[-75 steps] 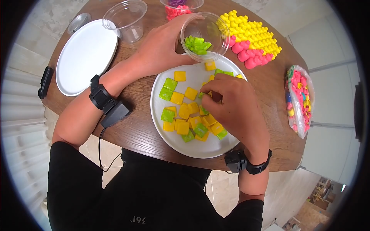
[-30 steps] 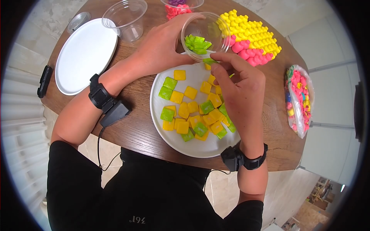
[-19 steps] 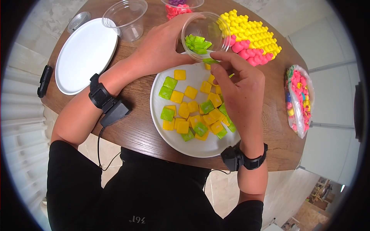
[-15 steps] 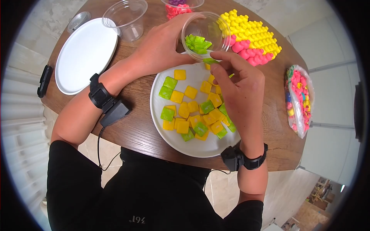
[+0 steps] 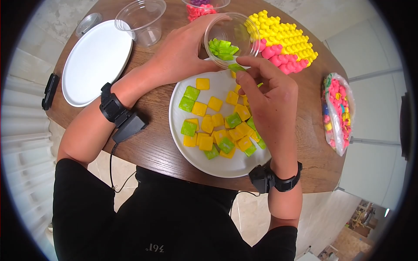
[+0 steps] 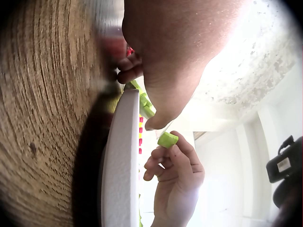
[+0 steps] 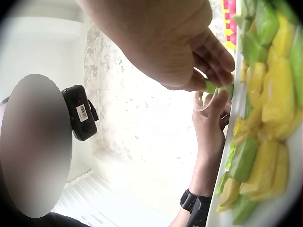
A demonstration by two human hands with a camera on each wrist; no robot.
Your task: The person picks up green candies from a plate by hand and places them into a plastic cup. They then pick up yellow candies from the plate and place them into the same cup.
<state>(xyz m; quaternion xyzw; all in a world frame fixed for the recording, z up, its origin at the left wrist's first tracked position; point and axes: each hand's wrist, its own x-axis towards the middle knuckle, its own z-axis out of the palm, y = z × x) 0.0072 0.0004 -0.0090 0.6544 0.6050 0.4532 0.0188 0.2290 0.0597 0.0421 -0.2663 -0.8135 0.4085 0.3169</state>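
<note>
In the head view my left hand (image 5: pixel 185 54) grips a clear plastic cup (image 5: pixel 235 31), tilted over the far side of a round white plate (image 5: pixel 217 168). Several green pieces (image 5: pixel 223 48) lie inside the cup. My right hand (image 5: pixel 273 95) pinches one small green square (image 5: pixel 235 67) between thumb and forefinger, right at the cup's near rim. The left wrist view shows that pinched green square (image 6: pixel 167 139) close by the left thumb. Loose yellow squares (image 5: pixel 206 143) and green squares (image 5: pixel 191 93) are scattered on the plate, some overlapping; the right hand hides part of them.
At the left stands another white plate (image 5: pixel 98 65), beside a second clear cup (image 5: pixel 150 37) and a round lid (image 5: pixel 89 25). Rows of yellow bottle-shaped pieces (image 5: pixel 283 37) with pink ones (image 5: pixel 283 61) fill the back right. A plastic bag (image 5: pixel 338 115) of colourful pieces lies at the right edge.
From among the squares on the plate, my right hand has risen to the cup's rim with a green square. During the last second both hands have barely moved.
</note>
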